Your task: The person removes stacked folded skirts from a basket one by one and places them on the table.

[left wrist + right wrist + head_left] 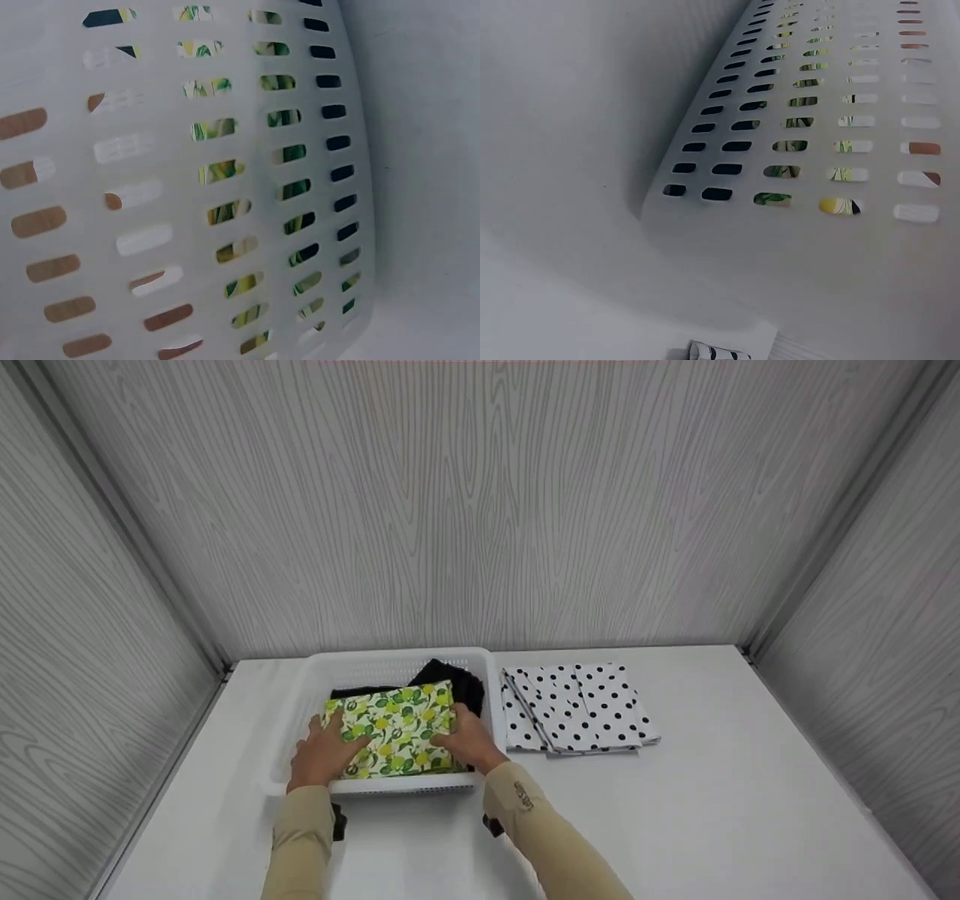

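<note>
A folded cloth with a lemon and green leaf print (397, 727) lies inside the white plastic basket (491, 690), over black cloth (459, 679). My left hand (322, 754) holds its left end, thumb on top and fingers spread along the edge. At the other end my right hand (471, 737) grips the right edge, its thumb over the print. Through the slots of the basket wall (150, 150) in the left wrist view show bits of the print and of a hand. The right wrist view looks at the slotted basket wall (727, 225) too, with the print (772, 199) behind it.
To the right of the basket, folded white cloths with black dots (577, 709) lie on the white table (712, 795). Grey wood-grain panels (480, 510) enclose the table at the back and both sides. The basket stands near the back panel.
</note>
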Demonstrator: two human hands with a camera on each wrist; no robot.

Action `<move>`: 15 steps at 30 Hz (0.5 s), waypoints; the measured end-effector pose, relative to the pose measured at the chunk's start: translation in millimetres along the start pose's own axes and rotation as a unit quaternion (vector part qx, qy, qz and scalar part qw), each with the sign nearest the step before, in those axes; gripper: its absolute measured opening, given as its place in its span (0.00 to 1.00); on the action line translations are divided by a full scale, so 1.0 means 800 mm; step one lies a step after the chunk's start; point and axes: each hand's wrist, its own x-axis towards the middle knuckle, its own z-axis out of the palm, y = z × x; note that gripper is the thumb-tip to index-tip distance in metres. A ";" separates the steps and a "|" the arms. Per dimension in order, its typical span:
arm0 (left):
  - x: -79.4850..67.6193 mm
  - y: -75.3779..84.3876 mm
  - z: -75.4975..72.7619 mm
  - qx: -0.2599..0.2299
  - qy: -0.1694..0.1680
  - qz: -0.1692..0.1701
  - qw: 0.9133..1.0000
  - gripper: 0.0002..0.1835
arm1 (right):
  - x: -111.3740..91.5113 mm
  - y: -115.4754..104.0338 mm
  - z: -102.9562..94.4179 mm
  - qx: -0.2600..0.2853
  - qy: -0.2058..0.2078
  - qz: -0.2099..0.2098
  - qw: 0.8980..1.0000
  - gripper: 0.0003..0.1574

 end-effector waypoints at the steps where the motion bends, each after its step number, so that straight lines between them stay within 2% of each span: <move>1: 0.000 -0.001 -0.001 -0.004 -0.005 -0.002 1.000 0.48 | 0.000 0.001 0.001 0.006 -0.002 0.004 1.000 0.48; 6: 0.001 -0.001 -0.005 -0.018 -0.022 -0.014 1.000 0.49 | 0.000 0.002 0.002 0.026 -0.016 0.015 0.999 0.49; 15: 0.005 0.001 -0.004 -0.034 -0.048 -0.027 0.998 0.49 | 0.004 0.001 -0.002 0.026 -0.021 0.030 0.999 0.46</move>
